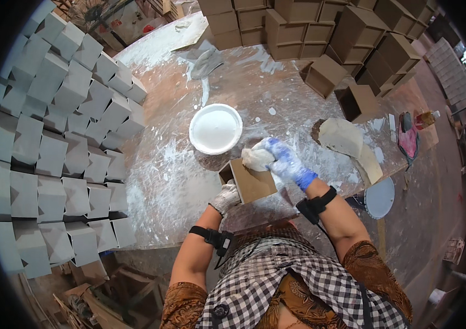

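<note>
Holding a small brown open box (pixel 250 181) at the near edge of the table (pixel 167 181), the left hand (pixel 226 197), in a whitish glove, has its fingers closed round the box's near-left corner, steadying it from below. The box sits tilted, its long axis running from near-right to far-left, its open mouth turned left. The right hand (pixel 288 162), in a blue-stained glove, lies just right of and beyond the box, fingers closed on a pale wad of cloth (pixel 256 158) that presses on the box's far top edge. The right hand is therefore the one working the surface; a white dish of paint (pixel 215 128) lies further out, to the left.
</note>
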### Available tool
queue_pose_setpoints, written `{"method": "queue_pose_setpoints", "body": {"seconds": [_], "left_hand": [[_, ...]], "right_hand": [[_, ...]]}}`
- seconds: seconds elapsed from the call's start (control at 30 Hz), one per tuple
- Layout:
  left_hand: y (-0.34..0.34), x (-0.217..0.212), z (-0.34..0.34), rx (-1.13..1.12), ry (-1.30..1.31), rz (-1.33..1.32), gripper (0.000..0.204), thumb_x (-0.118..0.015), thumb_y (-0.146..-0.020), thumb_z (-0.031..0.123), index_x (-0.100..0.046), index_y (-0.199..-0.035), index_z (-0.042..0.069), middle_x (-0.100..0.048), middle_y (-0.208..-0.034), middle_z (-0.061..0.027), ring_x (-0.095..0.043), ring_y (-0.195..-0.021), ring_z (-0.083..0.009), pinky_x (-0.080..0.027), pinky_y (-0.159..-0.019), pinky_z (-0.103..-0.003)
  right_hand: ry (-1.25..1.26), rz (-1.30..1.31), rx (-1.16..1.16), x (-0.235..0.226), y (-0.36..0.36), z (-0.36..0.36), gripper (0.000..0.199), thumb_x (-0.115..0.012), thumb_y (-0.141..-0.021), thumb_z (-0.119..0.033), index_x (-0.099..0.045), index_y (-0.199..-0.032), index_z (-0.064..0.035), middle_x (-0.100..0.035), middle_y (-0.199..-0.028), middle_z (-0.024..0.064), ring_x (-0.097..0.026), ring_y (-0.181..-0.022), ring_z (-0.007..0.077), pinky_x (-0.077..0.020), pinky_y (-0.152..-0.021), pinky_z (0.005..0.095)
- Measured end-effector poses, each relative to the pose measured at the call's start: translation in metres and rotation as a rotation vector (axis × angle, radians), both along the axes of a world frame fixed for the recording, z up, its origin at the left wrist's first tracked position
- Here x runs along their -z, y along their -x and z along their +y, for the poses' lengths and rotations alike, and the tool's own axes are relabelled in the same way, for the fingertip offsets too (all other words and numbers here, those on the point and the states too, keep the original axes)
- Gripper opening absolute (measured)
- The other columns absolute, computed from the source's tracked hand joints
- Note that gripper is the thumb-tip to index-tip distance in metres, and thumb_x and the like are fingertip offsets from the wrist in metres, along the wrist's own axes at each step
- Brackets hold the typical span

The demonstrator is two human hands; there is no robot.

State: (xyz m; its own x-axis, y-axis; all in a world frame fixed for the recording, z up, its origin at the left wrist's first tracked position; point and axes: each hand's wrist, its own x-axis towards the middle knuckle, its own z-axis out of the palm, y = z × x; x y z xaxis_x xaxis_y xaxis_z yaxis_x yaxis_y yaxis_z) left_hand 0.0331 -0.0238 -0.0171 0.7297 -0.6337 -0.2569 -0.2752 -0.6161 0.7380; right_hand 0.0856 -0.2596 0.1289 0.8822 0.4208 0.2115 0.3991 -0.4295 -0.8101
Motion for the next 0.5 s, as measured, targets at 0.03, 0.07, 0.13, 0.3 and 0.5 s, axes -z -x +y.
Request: {"method": "queue_pose_setpoints", "body": {"seconds": [0.03,0.07,0.13,0.3,0.5], "left_hand": [[0.001,-0.006,0.000,0.005,-0.020,0.049,0.035,-0.048,-0.086,0.030,-0.052,-0.117,0.013,-0.056,-0.113,-0.0085,-0.054,-0.101,-0.0233,-0.044,-0.084,-0.033],[0.001,-0.009,-0.001,0.008,-0.035,0.095,0.036,-0.047,-0.087,0.030,-0.051,-0.118,0.013,-0.054,-0.117,-0.0073,-0.053,-0.104,-0.0220,-0.043,-0.086,-0.032],[-0.001,0.005,-0.002,0.007,0.014,0.221,0.037,-0.044,-0.088,0.030,-0.049,-0.120,0.012,-0.051,-0.121,-0.0069,-0.050,-0.108,-0.0202,-0.041,-0.090,-0.031],[0.003,0.022,0.005,0.003,0.364,0.352,0.040,-0.035,-0.091,0.031,-0.043,-0.125,0.009,-0.046,-0.127,-0.0074,-0.046,-0.113,-0.0193,-0.038,-0.095,-0.031],[0.003,0.030,0.000,-0.159,0.395,0.572,0.042,-0.033,-0.091,0.031,-0.043,-0.125,0.008,-0.048,-0.125,-0.0080,-0.047,-0.113,-0.0198,-0.040,-0.093,-0.035]], "right_hand": [[0.016,0.056,-0.038,0.015,0.000,0.005,0.044,-0.063,-0.060,-0.002,-0.056,-0.103,-0.0080,-0.057,-0.100,0.0119,-0.053,-0.097,0.0285,-0.0419,-0.087,0.0334],[-0.308,0.285,-0.078,0.021,0.013,0.006,0.041,-0.063,-0.062,-0.002,-0.057,-0.102,-0.0076,-0.057,-0.099,0.0112,-0.054,-0.095,0.0275,-0.0421,-0.087,0.0338],[-0.897,0.864,-0.107,0.028,0.042,0.010,0.035,-0.062,-0.065,-0.001,-0.058,-0.099,-0.0061,-0.058,-0.095,0.0104,-0.055,-0.093,0.0255,-0.0432,-0.084,0.0346],[-0.299,0.267,-0.278,-0.001,0.060,0.006,0.028,-0.067,-0.069,-0.004,-0.059,-0.095,-0.0033,-0.060,-0.093,0.0087,-0.056,-0.094,0.0210,-0.0462,-0.083,0.0338],[0.190,0.089,0.060,-0.019,-0.020,0.021,0.017,-0.056,-0.078,-0.009,-0.054,-0.094,-0.0030,-0.054,-0.088,0.0091,-0.055,-0.082,0.0206,-0.0478,-0.076,0.0359]]}}
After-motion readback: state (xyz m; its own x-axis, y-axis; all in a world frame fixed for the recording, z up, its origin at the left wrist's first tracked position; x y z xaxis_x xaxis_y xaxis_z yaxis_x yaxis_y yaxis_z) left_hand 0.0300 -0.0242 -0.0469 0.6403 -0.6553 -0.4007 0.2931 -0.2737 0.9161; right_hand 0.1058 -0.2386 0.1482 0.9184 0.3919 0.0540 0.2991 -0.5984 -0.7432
